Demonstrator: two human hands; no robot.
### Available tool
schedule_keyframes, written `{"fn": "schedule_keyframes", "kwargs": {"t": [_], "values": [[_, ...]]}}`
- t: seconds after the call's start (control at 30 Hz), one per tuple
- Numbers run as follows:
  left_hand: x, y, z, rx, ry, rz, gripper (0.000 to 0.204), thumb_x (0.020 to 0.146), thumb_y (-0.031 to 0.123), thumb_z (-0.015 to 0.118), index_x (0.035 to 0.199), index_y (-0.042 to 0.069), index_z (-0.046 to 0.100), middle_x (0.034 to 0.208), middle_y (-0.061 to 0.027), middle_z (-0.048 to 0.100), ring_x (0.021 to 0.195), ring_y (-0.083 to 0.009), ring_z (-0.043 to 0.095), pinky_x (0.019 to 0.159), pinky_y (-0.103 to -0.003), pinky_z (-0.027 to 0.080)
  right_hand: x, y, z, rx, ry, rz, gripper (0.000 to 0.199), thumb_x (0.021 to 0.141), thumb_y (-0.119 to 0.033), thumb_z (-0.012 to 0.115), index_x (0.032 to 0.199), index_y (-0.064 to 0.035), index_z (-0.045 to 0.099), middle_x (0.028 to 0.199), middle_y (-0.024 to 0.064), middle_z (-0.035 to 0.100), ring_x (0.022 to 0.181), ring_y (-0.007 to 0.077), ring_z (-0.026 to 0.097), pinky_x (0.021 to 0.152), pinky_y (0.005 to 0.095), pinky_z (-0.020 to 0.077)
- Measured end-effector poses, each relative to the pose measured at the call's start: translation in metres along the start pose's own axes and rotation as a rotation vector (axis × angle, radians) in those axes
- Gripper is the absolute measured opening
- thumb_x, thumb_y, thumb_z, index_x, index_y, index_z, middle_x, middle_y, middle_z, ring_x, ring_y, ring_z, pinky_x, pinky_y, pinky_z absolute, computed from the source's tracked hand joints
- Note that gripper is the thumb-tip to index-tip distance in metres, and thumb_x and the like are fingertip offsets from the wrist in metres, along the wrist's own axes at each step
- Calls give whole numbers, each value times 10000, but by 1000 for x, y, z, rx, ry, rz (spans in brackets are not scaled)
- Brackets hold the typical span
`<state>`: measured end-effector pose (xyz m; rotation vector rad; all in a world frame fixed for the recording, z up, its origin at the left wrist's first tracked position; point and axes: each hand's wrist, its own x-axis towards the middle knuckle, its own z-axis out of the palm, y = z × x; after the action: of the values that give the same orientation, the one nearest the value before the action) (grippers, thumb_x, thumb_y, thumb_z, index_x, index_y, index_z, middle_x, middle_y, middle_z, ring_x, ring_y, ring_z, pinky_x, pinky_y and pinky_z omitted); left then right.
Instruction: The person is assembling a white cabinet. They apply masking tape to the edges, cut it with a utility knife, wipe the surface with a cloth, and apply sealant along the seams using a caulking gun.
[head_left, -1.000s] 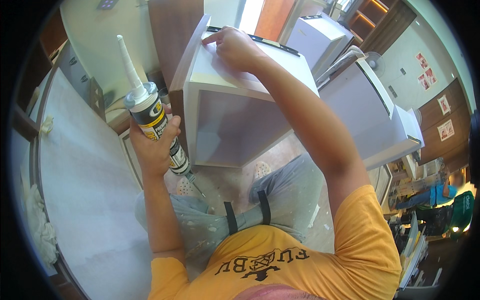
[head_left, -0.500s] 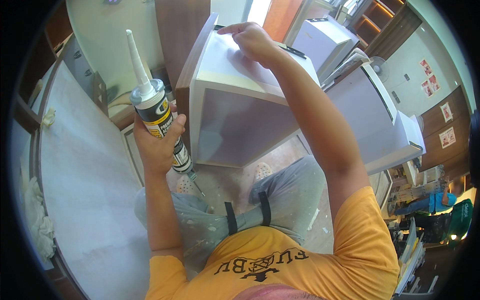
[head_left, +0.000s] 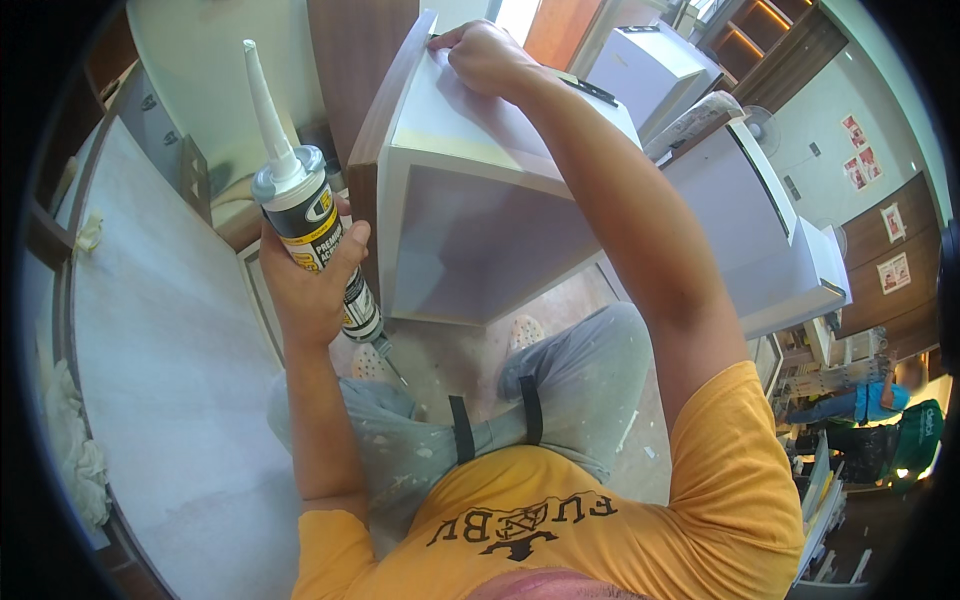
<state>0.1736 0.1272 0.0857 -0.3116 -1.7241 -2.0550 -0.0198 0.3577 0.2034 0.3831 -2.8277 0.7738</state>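
Note:
My left hand [head_left: 310,285] grips a sealant cartridge [head_left: 300,215] in a caulking gun, its long white nozzle pointing up and away. An open white cabinet box [head_left: 470,210] stands in front of me, its opening facing me. On the far top edge of that box rests my right hand [head_left: 485,55], fingers pressed down on the white panel. A brown wood-grain side panel [head_left: 375,110] runs along the box's left face. The cartridge is held left of the box, apart from it.
A large pale board [head_left: 160,380] lies to my left with white rags [head_left: 75,450] at its edge. More white cabinet units [head_left: 760,230] stand to the right. My knees in grey trousers [head_left: 560,380] are below the box on a dusty floor.
My right hand slid further up and away along the box's top to its far edge. My left hand lifted the cartridge slightly higher.

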Motion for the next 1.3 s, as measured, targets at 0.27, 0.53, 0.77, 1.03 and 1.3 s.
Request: {"fn": "schedule_keyframes", "kwargs": {"t": [0.27,0.53,0.77,1.03,1.3], "values": [[1,1,-2,26,-35,-31,539,878,58,885,1325,-13,593,1107,-100,741,871,-160,749,755,-314,641,17,-1,11,-107,20,69,351,1056,-369,636,1202,-117,832,1288,178,766,1246,383,690,1061,454,540],[-1,-1,0,61,-5,-8,550,904,78,870,1370,-11,591,1138,-98,719,842,-155,741,709,-310,655,1,8,-12,109,-43,16,585,910,41,439,1328,-125,814,1328,210,749,989,306,717,975,404,551],[-1,-1,0,60,-13,-6,557,910,82,866,1382,-18,587,1140,-94,713,833,-149,736,709,-306,652,3,9,-4,164,1,64,589,920,31,422,1325,-134,817,1373,212,732,1121,310,702,1049,395,524],[1,3,1,64,-15,-21,516,880,62,873,1311,-28,605,1081,-104,737,841,-160,735,733,-309,629,12,10,0,41,27,-10,357,972,-125,598,1213,-165,859,1342,133,761,1274,344,671,1105,430,522],[3,6,4,98,19,-18,462,898,72,873,1268,-17,612,1038,-87,733,799,-149,728,707,-305,623,32,24,18,-563,-168,-394,434,994,-14,521,1372,-52,732,1018,191,782,807,208,724,768,342,571]]}}
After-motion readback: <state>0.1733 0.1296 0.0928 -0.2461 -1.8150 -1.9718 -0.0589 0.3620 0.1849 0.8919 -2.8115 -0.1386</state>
